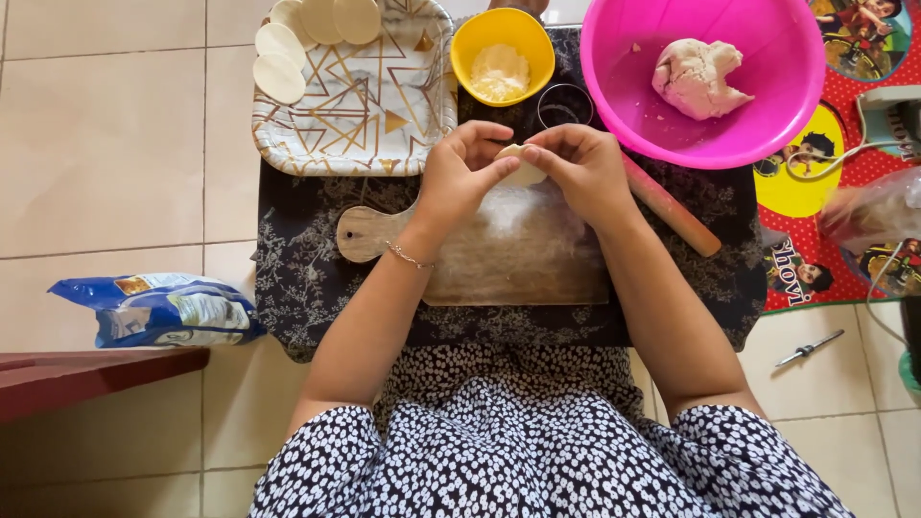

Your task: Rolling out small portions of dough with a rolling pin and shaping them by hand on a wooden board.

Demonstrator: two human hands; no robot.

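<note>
Above the floured wooden board (pixel 518 254): small folded dough piece (pixel 523 165), pinched between fingertips of left hand (pixel 460 173) and right hand (pixel 583 171), both closed narrowly on it. Just beside right hand: wooden rolling pin (pixel 672 209), tilted. Directly beyond: metal ring cutter (pixel 564 104), yellow bowl (pixel 502 43) of white filling, pink basin (pixel 767 125) with dough lump (pixel 698 77). Far left: patterned tray (pixel 365 115) bearing round dough discs (pixel 280 59). On floor tiles, left: blue packet (pixel 158 309).
</note>
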